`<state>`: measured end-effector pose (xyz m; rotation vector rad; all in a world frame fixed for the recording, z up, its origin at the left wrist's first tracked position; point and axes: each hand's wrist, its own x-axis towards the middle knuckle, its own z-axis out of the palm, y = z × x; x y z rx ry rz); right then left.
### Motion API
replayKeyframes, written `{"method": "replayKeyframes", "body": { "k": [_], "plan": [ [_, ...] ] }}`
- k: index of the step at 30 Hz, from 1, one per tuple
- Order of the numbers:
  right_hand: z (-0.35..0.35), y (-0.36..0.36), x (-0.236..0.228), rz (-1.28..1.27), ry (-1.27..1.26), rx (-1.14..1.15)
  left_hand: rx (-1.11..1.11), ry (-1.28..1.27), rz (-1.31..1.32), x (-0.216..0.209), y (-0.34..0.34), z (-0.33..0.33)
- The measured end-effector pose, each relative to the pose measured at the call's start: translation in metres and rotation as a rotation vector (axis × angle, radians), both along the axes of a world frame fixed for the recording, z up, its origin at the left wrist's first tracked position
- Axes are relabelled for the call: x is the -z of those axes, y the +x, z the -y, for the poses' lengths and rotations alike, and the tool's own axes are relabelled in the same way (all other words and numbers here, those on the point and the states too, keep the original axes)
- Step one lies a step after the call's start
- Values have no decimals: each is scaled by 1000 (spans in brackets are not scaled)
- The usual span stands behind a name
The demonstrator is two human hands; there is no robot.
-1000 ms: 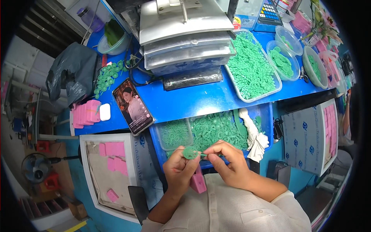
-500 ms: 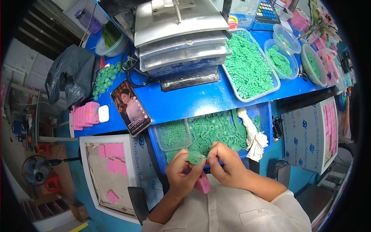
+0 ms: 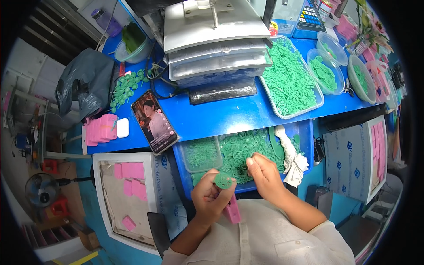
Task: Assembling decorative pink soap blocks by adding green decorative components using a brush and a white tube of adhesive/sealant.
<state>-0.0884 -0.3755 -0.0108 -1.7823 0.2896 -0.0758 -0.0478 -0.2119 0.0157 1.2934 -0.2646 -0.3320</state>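
Observation:
My left hand (image 3: 206, 194) is closed around a green openwork disc (image 3: 224, 180), pinched between thumb and fingers. A pink block (image 3: 232, 211) sticks out below the same hand. To its right my right hand (image 3: 265, 174) is raised over the near side of a blue tray (image 3: 308, 150), thumb and fingers pressed together. Whatever is in that pinch is too small or hidden to make out. Loose green ring-like pieces (image 3: 247, 148) fill the tray, beside a clear container (image 3: 203, 169) of thin green sprigs. A twisted white cloth (image 3: 296, 168) lies over the tray's right side.
On the blue table (image 3: 207, 117) stand a metal press (image 3: 216, 57), a phone (image 3: 154, 123) playing a video, a white case (image 3: 123, 128) and stacked pink blocks (image 3: 101, 129). Green branch-like pieces fill a clear box (image 3: 319, 104) at right. A framed tray (image 3: 99, 185) is at lower left.
My right hand has moved away from the green disc, right and a little up over the tray. My left hand still holds the disc and pink block. The whole view has shifted slightly.

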Motion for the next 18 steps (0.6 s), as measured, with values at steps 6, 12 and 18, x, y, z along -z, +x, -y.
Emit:
{"method": "replayKeyframes", "body": {
  "k": [6,12,18],
  "plan": [
    [5,-3,-12,249,-227,-34,108,-130,-213,-6,5,-3],
    [-4,-5,-42,287,13,-131,138,-196,-277,-6,7,-3],
    [-6,-9,-44,257,139,-149,171,-157,-200,-4,6,-2]
  ]
}}
